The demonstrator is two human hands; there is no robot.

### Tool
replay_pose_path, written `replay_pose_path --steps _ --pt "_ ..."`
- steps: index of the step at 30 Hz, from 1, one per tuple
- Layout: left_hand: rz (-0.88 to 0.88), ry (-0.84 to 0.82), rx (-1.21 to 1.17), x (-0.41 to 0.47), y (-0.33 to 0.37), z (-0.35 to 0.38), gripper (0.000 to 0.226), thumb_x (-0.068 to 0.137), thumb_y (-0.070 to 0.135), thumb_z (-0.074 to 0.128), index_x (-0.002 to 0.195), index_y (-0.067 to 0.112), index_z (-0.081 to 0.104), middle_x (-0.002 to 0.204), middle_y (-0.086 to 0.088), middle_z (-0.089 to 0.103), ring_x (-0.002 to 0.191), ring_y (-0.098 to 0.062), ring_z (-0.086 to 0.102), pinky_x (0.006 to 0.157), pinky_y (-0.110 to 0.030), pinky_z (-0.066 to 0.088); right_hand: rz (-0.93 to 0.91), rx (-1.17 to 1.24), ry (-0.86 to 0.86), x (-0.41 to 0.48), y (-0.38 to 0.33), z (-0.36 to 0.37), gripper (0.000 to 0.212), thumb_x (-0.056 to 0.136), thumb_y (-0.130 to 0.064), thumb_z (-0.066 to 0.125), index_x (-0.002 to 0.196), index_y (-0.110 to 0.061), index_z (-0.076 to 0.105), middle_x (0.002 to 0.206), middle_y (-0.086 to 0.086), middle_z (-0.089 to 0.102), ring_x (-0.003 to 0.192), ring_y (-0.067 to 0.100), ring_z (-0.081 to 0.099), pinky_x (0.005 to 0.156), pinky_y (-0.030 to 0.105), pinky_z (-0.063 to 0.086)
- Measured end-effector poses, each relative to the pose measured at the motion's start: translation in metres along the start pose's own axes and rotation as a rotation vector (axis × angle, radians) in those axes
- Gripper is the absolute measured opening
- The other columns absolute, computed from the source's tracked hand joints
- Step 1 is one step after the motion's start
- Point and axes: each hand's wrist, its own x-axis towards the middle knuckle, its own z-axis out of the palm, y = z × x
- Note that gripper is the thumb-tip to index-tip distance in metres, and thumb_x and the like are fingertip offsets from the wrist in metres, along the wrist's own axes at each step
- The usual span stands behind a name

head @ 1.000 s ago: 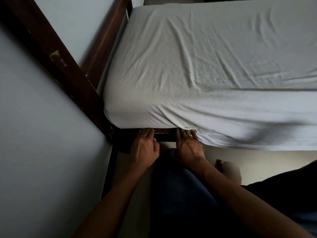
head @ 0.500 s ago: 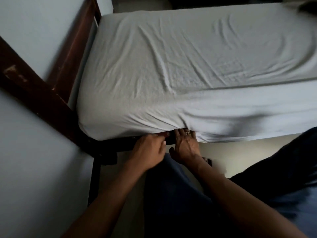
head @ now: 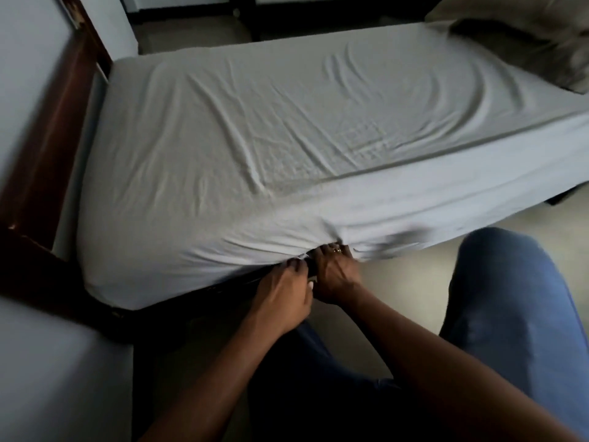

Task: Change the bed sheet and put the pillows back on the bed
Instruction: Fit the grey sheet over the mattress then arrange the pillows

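A white bed sheet covers the mattress, wrinkled across the top and pulled down over the near side. My left hand and my right hand are side by side at the sheet's lower edge on the near side. Their fingers point in under the mattress and press the hem there. The right fingertips are hidden beneath the sheet, and a ring shows on that hand. A grey-beige pillow lies on the bed at the far right corner.
The dark wooden bed frame runs along the left end, against a pale wall. My knee in blue jeans is right of the hands over a light floor. Dark furniture legs stand beyond the bed.
Both hands have shifted to the right along the mattress's lower edge and stay pressed to the hem. The view has swung right and up, bringing the pillow into sight.
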Motion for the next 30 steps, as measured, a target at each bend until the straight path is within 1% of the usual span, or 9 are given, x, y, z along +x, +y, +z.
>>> replay_pose_path --steps 5,8,11,14,16,21,24,27,30 --pt "-0.007 -0.149 -0.037 0.017 0.002 0.025 0.081 0.09 0.034 0.051 0.157 0.002 0.019 0.16 -0.016 0.029 0.147 -0.03 0.027 0.123 -0.042 0.018 -0.08 0.025 -0.034 -0.005 0.011 -0.006 0.061 0.079 -0.035 0.065 0.134 -0.013 0.05 0.136 0.007 0.056 0.133 0.027 0.049 0.119 0.04 0.023" --pt "-0.066 -0.207 0.076 0.023 0.011 0.035 0.094 0.085 0.036 0.062 0.159 0.009 0.01 0.163 -0.009 0.02 0.149 -0.027 0.02 0.123 -0.043 0.014 -0.122 0.102 -0.015 -0.04 0.012 0.0 0.084 0.084 -0.032 0.055 0.158 -0.005 0.024 0.165 0.011 0.026 0.154 0.026 0.02 0.126 0.043 0.01" --pt "-0.121 -0.223 0.067 0.031 0.024 0.029 0.089 0.089 0.038 0.06 0.158 0.008 0.014 0.162 -0.011 0.025 0.148 -0.028 0.026 0.122 -0.043 0.02 -0.105 0.073 -0.084 -0.06 0.013 0.015 0.091 0.088 -0.031 0.05 0.162 -0.008 0.003 0.17 0.01 0.002 0.157 0.023 0.002 0.127 0.041 -0.003" --pt "-0.126 -0.206 0.006 0.034 0.035 0.022 0.068 0.094 0.029 0.052 0.153 0.006 0.027 0.154 -0.014 0.038 0.142 -0.029 0.037 0.115 -0.04 0.035 -0.098 0.029 -0.056 -0.054 0.016 0.024 0.086 0.087 -0.035 0.039 0.161 -0.003 0.008 0.168 0.016 0.016 0.157 0.029 0.01 0.128 0.04 -0.002" --pt "-0.039 -0.195 -0.056 0.039 0.041 0.02 0.069 0.095 0.021 0.047 0.157 0.006 0.021 0.161 -0.013 0.03 0.149 -0.027 0.027 0.122 -0.036 0.027 -0.069 0.074 -0.013 -0.055 0.018 0.027 0.091 0.081 -0.043 0.022 0.161 -0.003 0.005 0.168 0.015 0.011 0.157 0.029 0.008 0.127 0.039 -0.003" --pt "0.043 -0.229 -0.054 0.059 0.035 0.039 0.089 0.092 0.014 0.055 0.161 0.012 0.0 0.169 -0.008 0.006 0.155 -0.022 0.01 0.127 -0.033 0.007 0.057 0.216 0.039 -0.058 0.037 0.019 0.092 0.083 -0.021 0.05 0.162 -0.009 0.005 0.168 0.009 0.018 0.157 0.023 0.005 0.128 0.04 0.006" --pt "0.017 -0.21 -0.039 0.058 0.04 0.049 0.09 0.093 0.026 0.057 0.162 0.014 -0.001 0.169 -0.006 0.005 0.155 -0.022 0.008 0.127 -0.037 0.005 0.078 0.266 0.119 -0.056 0.055 0.017 0.086 0.08 -0.016 0.051 0.161 -0.014 0.02 0.154 0.01 0.048 0.154 0.025 0.024 0.126 0.037 0.02" --pt "0.013 -0.147 -0.038 0.055 0.043 0.05 0.088 0.092 0.026 0.06 0.161 0.012 0.007 0.168 -0.005 0.014 0.154 -0.021 0.014 0.127 -0.034 0.005 0.053 0.279 0.236 -0.048 0.061 0.011 0.075 0.075 -0.019 0.04 0.15 -0.016 0.042 0.143 0.005 0.056 0.137 0.025 0.047 0.114 0.037 0.04" --pt "-0.021 -0.142 -0.026 0.056 0.047 0.047 0.088 0.094 0.026 0.057 0.162 0.014 0.003 0.169 -0.006 0.01 0.155 -0.022 0.012 0.127 -0.036 0.004 0.017 0.16 0.097 -0.034 0.076 0.006 0.078 0.078 -0.024 0.046 0.154 -0.012 0.034 0.153 0.008 0.045 0.144 0.029 0.039 0.123 0.044 0.025"
